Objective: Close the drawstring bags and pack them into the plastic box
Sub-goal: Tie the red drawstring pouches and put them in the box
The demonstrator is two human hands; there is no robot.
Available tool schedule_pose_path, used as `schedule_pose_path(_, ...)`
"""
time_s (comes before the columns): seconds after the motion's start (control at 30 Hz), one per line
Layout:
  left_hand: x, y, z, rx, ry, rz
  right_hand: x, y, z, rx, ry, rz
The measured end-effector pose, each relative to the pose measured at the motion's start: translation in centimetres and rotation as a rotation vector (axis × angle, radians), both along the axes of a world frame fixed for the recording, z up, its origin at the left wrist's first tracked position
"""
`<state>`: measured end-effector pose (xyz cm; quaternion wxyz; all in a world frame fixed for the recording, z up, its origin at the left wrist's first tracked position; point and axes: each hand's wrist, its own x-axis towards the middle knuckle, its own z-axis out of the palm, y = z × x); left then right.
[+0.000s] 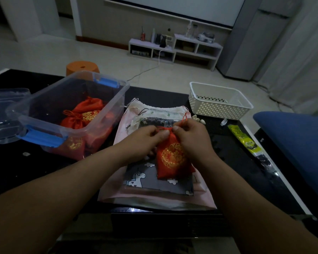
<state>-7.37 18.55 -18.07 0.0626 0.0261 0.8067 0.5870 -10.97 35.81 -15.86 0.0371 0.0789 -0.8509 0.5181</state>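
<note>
We hold one red bag (173,158) by its neck, its bottom resting on the stack. Our left hand (151,136) pinches the gathered top and our right hand (189,132) pinches the red cord. The stack has one grey bag (147,178), one pink bag (114,180) and at least two pale bags (160,112). In the box (126,87), to the left, we count three more red bags (86,110); its lid (6,107) lies beside it. We cannot make out what is in the one basket (218,109).

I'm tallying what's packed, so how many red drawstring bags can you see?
4: one red bag held by the left hand and right hand, two piled in the plastic box, one low against its near wall. More may be hidden underneath.
</note>
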Motion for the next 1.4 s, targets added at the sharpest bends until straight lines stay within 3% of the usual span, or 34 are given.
schedule_pose_path(0.17, 0.4, 0.4, 0.1, 0.167, -0.004, 0.054, 0.0, -0.4, 0.2, -0.131, -0.032, -0.006)
schedule_pose_path(0.27, 0.5, 0.3, 0.7, 0.177, -0.013, 0.103, 0.1, 0.2, 0.4, -0.214, -0.204, 0.084)
schedule_pose_path(0.4, 1.1, -0.5, 2.0, 0.212, 0.044, 0.181, 1.1, 0.8, 1.5, -0.130, -0.395, 0.267)
schedule_pose_path(0.57, 3.5, -1.4, 5.5, 0.048, 0.237, 0.343, 2.6, -0.3, 3.7, -0.177, -0.299, 0.316)
schedule_pose_path(0.73, 5.6, -6.4, 10.6, 0.235, 0.358, 0.438, 2.3, -7.2, 7.8, -0.223, -0.120, 0.234)
schedule_pose_path(0.87, 6.6, -14.0, 12.3, -0.042, 0.414, 0.593, 1.3, -15.5, 10.1, -0.112, -0.041, 0.295)
schedule_pose_path(1.0, 6.5, -19.9, 11.4, -0.306, 0.316, 0.663, 0.6, -21.8, 9.0, 0.287, 0.110, 0.337)
schedule_pose_path(1.13, 6.0, -20.9, 10.6, -0.462, 0.219, 0.586, 0.8, -22.5, 8.3, 0.629, 0.106, 0.362)
schedule_pose_path(1.23, 5.7, -20.9, 9.6, -0.633, 0.131, 0.450, 1.7, -21.3, 7.9, 0.901, 0.242, 0.260)
schedule_pose_path(1.3, 5.5, -20.7, 9.3, -0.696, 0.149, 0.446, 2.2, -20.3, 8.2, 0.856, 0.335, 0.181)
schedule_pose_path(1.4, 5.1, -19.2, 9.7, -0.663, 0.277, 0.497, 2.6, -18.5, 8.6, 0.716, 0.283, 0.231)
